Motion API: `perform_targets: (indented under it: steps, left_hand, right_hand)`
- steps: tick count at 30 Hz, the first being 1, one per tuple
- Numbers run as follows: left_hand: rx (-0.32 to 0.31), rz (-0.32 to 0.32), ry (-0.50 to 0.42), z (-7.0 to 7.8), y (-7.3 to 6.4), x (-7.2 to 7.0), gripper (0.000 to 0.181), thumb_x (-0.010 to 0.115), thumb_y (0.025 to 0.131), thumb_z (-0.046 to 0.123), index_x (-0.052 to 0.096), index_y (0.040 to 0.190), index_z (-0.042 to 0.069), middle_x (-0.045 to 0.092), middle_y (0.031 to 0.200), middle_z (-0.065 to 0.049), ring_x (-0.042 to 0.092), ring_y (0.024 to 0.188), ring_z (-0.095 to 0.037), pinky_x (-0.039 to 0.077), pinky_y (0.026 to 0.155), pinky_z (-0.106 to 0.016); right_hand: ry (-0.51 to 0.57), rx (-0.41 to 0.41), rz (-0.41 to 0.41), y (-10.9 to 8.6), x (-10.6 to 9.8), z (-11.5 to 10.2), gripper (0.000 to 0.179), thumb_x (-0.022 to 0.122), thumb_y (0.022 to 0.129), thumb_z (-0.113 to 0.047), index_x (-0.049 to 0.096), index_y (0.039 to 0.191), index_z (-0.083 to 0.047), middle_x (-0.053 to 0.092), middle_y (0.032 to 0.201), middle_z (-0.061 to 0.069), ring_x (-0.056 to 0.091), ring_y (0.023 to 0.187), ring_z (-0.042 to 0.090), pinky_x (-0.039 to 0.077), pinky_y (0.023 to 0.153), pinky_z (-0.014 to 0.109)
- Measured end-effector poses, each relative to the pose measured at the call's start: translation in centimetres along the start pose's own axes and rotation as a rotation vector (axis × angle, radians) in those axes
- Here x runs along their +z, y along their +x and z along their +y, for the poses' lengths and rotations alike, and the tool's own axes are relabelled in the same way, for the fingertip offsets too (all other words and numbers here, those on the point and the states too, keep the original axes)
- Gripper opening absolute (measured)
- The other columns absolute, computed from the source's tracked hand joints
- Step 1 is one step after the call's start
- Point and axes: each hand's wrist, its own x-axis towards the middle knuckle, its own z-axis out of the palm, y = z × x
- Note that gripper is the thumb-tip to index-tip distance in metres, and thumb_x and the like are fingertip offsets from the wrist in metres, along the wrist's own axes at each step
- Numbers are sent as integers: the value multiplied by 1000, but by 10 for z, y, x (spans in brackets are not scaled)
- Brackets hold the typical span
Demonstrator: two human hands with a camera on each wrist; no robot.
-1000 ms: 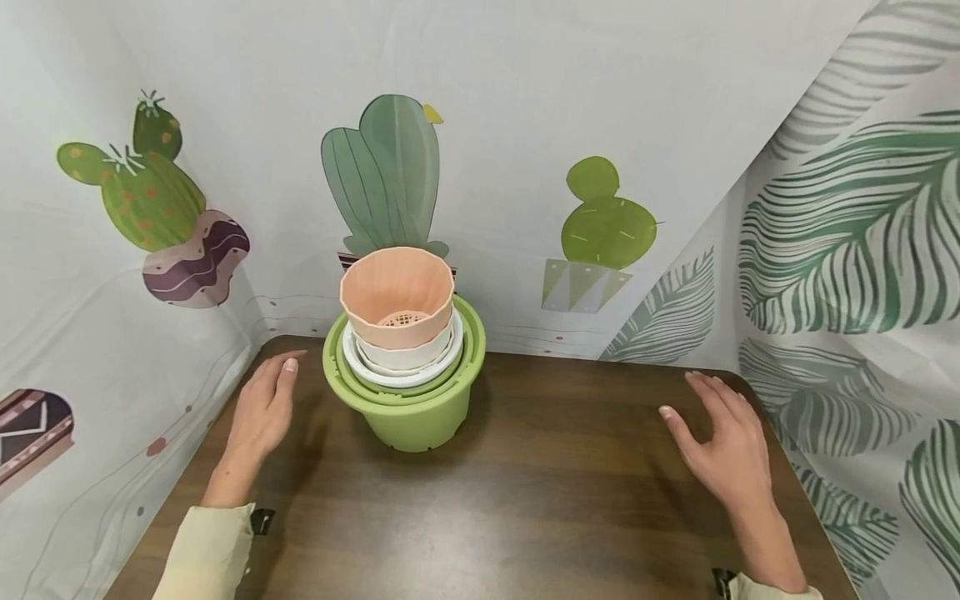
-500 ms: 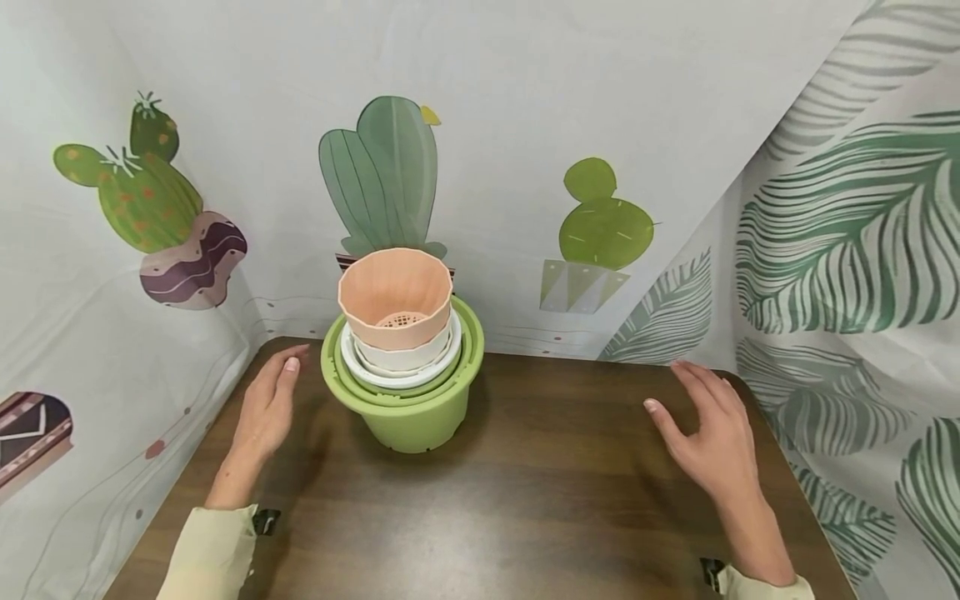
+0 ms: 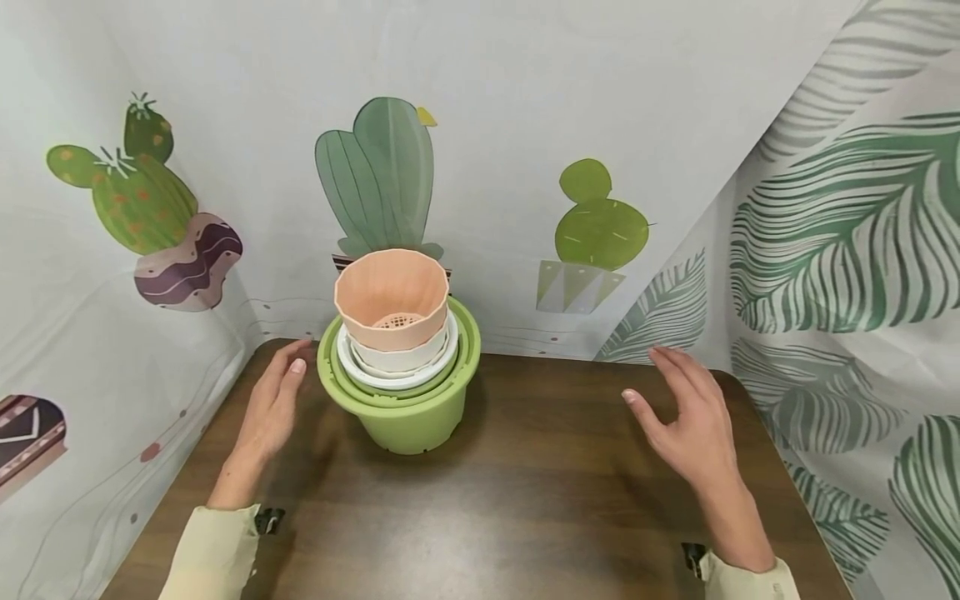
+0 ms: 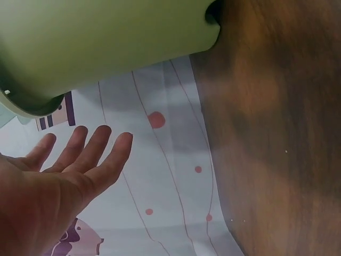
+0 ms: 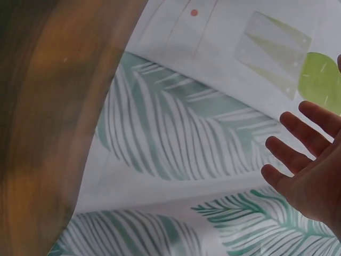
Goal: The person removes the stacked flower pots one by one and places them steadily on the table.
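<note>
Green, white and peach pots (image 3: 397, 360) were already nested far left, tbh; nothing was gripped yet by left hand (image 3: 268, 410) or right hand (image 3: 690, 417), both loosely spread.

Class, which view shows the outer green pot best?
The head view, which takes in the outer green pot from rim to base. The left wrist view crops it, showing mostly its side; the right wrist view misses it.
</note>
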Motion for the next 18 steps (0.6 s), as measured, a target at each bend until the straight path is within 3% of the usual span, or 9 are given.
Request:
perform_targets:
  steps: [8, 16, 18]
  left_hand:
    - [10, -15, -38, 5, 1, 2, 47, 38, 117, 26, 45, 162, 14, 61, 143, -19, 51, 122, 5, 47, 93, -11]
    - [24, -23, -65, 10, 6, 6, 48, 40, 116, 25, 43, 163, 16, 60, 144, -19, 52, 124, 3, 43, 98, -8]
    - [21, -26, -66, 10, 6, 7, 48, 40, 116, 25, 43, 163, 16, 58, 147, -20, 53, 128, -3, 43, 97, -8]
  right_hand:
    - [22, -16, -3, 8, 6, -12, 63, 74, 94, -44, 68, 141, -3, 65, 142, 17, 56, 134, 43, 37, 117, 57]
    - [76, -55, 46, 16, 14, -21, 69, 67, 98, -60, 70, 138, -4, 68, 137, 17, 58, 130, 44, 38, 119, 50]
    - [78, -63, 54, 19, 15, -24, 69, 66, 98, -60, 70, 137, -4, 68, 138, 17, 58, 131, 44, 38, 119, 50]
